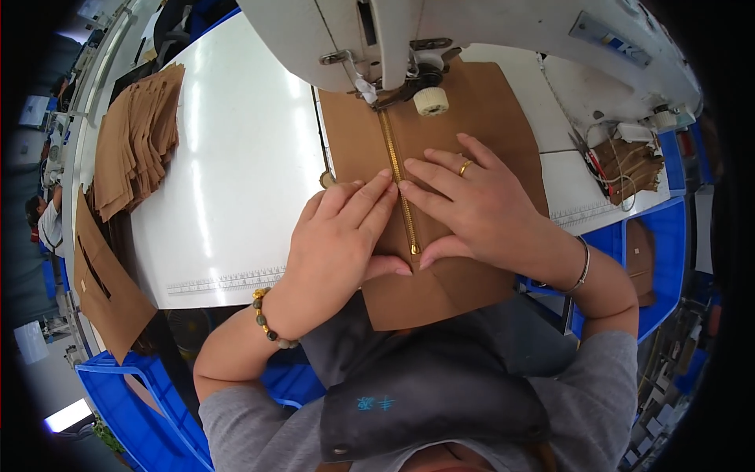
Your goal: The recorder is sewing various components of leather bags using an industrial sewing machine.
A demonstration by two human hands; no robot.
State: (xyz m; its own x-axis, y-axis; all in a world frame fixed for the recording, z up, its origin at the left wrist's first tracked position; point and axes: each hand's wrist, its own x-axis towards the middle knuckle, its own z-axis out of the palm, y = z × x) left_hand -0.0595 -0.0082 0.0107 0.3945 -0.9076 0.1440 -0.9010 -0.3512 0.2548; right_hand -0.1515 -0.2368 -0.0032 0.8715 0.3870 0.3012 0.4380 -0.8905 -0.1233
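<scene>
A brown fabric panel point(464, 102) lies under the head of a white sewing machine point(464, 27), its near edge hanging over the table's front. Down its middle runs a gold metal zipper point(402, 189), with the gold slider point(414, 249) at the near end. My left hand point(338, 228) rests flat on the panel left of the zipper, fingertips at the teeth. Spread on the right side is my right hand point(472, 200), its fingers reaching toward the zipper and its thumb close to the slider. Neither hand grips anything. The presser foot is partly hidden behind the machine's head.
A stack of brown cut pieces point(138, 134) sits at the table's left, with a slotted brown piece point(110, 279) hanging over the edge. Red-handled scissors point(594, 164) and brown scraps point(635, 164) lie at right. Blue bins point(149, 409) stand below both sides.
</scene>
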